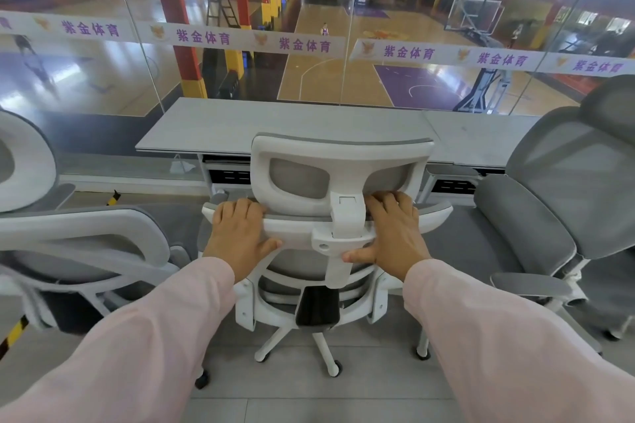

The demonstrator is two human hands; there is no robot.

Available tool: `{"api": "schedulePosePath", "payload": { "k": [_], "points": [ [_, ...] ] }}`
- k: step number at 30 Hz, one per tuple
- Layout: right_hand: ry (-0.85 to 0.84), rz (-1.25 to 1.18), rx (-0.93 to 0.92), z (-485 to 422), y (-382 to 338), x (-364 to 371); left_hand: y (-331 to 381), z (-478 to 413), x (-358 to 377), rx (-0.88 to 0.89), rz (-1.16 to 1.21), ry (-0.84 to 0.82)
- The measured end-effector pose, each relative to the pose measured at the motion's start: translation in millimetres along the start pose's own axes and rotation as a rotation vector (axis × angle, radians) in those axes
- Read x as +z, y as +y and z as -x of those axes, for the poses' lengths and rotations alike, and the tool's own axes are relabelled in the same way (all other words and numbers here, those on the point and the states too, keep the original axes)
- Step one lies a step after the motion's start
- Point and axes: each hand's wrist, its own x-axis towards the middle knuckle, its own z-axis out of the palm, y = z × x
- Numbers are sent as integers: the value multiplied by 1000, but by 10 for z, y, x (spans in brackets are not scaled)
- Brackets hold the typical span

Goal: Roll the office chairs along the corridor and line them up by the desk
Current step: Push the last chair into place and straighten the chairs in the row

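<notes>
A white-framed office chair with grey mesh [338,161] stands right in front of me, its back toward me and its seat facing the light grey desk [275,124]. My left hand [237,233] grips the top edge of the chair's backrest, left of the headrest post. My right hand [395,233] grips the same edge on the right. A second chair of the same kind [79,233] sits close on the left. A third grey mesh chair [556,189] stands on the right, turned sideways.
Behind the desk a glass wall [309,45] with a printed band looks down on a basketball court. A black-and-yellow striped strip [13,333] runs along the floor at the left. Grey floor tiles [309,398] lie under me.
</notes>
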Motion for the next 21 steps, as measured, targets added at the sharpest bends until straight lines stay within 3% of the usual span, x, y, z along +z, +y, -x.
{"api": "schedulePosePath", "payload": {
  "k": [21],
  "points": [
    [33,-67,13,28,-12,42,-48,19,-8,26,-7,-12]
  ]
}}
